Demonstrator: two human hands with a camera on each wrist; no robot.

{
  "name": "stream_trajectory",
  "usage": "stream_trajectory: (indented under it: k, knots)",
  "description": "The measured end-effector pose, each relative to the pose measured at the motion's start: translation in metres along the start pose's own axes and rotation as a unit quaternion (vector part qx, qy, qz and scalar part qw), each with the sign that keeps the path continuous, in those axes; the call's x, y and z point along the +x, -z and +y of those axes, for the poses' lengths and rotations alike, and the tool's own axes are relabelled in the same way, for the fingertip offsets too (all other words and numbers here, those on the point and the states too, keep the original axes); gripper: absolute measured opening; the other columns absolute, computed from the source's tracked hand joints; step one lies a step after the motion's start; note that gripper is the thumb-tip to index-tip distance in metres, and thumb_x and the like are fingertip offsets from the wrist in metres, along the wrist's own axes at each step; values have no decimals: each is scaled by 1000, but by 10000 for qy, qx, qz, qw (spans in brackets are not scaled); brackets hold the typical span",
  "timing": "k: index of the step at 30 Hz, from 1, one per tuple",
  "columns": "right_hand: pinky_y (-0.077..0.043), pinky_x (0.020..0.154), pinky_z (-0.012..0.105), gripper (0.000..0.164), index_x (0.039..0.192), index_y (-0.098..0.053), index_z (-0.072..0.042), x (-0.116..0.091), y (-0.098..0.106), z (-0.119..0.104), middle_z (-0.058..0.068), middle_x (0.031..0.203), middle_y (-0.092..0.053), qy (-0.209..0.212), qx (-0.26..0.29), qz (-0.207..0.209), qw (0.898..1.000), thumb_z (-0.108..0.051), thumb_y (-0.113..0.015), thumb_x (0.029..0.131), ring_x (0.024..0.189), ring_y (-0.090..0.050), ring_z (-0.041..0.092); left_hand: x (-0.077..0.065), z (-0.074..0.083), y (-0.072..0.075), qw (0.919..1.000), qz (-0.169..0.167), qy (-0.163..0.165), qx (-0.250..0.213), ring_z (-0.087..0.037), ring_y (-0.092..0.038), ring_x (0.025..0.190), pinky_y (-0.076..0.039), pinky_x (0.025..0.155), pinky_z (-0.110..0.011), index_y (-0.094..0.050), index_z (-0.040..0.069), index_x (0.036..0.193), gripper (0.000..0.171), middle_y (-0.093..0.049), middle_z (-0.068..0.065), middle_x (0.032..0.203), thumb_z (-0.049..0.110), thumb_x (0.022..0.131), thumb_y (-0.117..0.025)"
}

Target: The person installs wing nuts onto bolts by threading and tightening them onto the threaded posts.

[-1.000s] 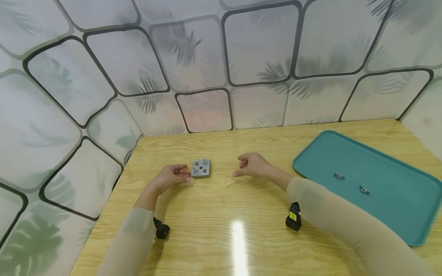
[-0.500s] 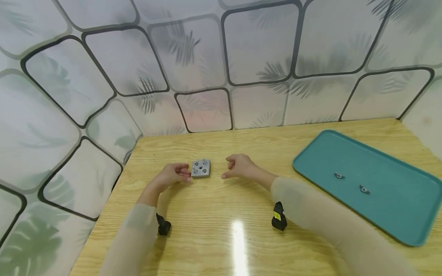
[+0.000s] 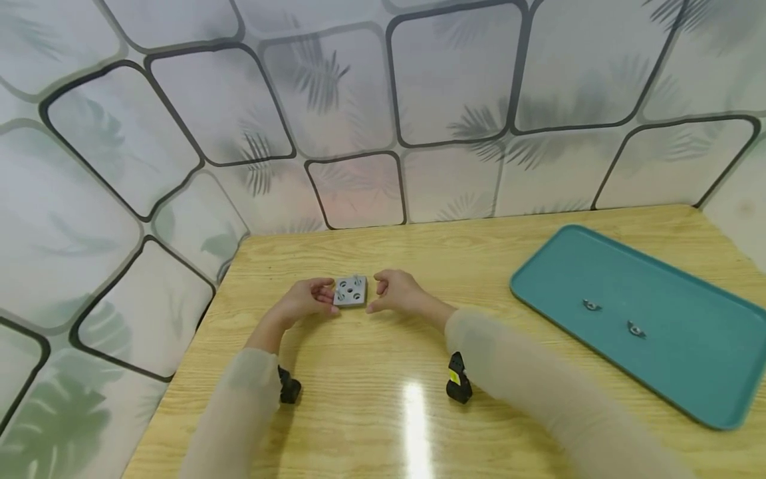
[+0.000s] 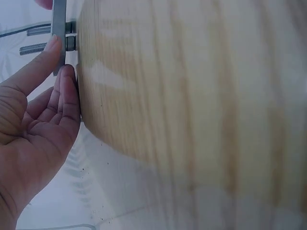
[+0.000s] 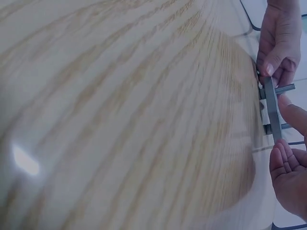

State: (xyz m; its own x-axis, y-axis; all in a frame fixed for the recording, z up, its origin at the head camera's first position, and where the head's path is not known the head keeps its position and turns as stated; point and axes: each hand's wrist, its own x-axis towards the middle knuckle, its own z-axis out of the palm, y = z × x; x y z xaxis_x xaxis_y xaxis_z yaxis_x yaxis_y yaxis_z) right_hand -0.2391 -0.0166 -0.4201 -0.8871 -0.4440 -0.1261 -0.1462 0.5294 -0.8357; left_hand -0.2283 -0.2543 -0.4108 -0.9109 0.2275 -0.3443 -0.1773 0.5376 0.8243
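A square grey metal plate [image 3: 350,291] with several holes lies near the back of the table, two bolts [image 4: 32,49] sticking up through it. Seen from the side in the right wrist view, the plate [image 5: 272,108] is raised slightly on the bolt heads. My left hand [image 3: 301,301] is at its left edge, thumb and fingertips touching or nearly touching it. Loosely bent, the fingers of my right hand [image 3: 399,293] are close to the right edge; in the head view a small gap shows there. Two wing nuts [image 3: 591,305] lie apart on the teal tray [image 3: 658,279].
The tray fills the right side of the wooden table [image 3: 371,386]. A patterned wall covering [image 3: 455,186] rises directly behind the table's back edge. Black cameras [image 3: 459,378] hang below both wrists, low over the tabletop.
My right hand has moved left, from well apart to beside the plate. My left hand has shifted slightly right, up against the plate's edge. The plate and wing nuts have not visibly moved.
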Motion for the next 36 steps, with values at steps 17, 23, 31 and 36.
stream_trajectory:
  k: [17,23,31,36]
  knots:
    - [-46,71,22,75,135,-48,1,14,-7,2,4,94,-60,-93,182,-16,9998,-11,-84,70,79,-54,13,6,0,2,9983,-246,-451,266,-15,-59,91,-49,80,-22,-39,2,142,73,-60,-17,110,6,80,-75]
    - [-47,71,22,72,132,-50,2,12,-7,1,5,94,-61,-63,254,-39,9996,-9,-84,69,79,-55,13,5,-1,2,9985,-180,-480,207,-13,-60,88,-49,78,-22,-46,1,138,66,-63,-17,107,5,79,-75]
    - [-46,74,25,70,128,-55,-1,11,1,2,3,90,-62,-240,95,-95,9996,-11,-86,66,81,-55,14,6,2,-1,9988,-352,-322,121,-16,-60,96,-48,83,-23,-45,3,139,66,-64,-16,110,11,81,-75]
    - [-45,72,24,69,126,-56,-2,13,3,5,3,88,-62,-289,191,-104,9993,-12,-87,65,78,-55,13,8,5,-4,9989,-334,-270,187,-14,-62,90,-49,81,-23,-45,2,139,66,-65,-16,107,7,80,-75]
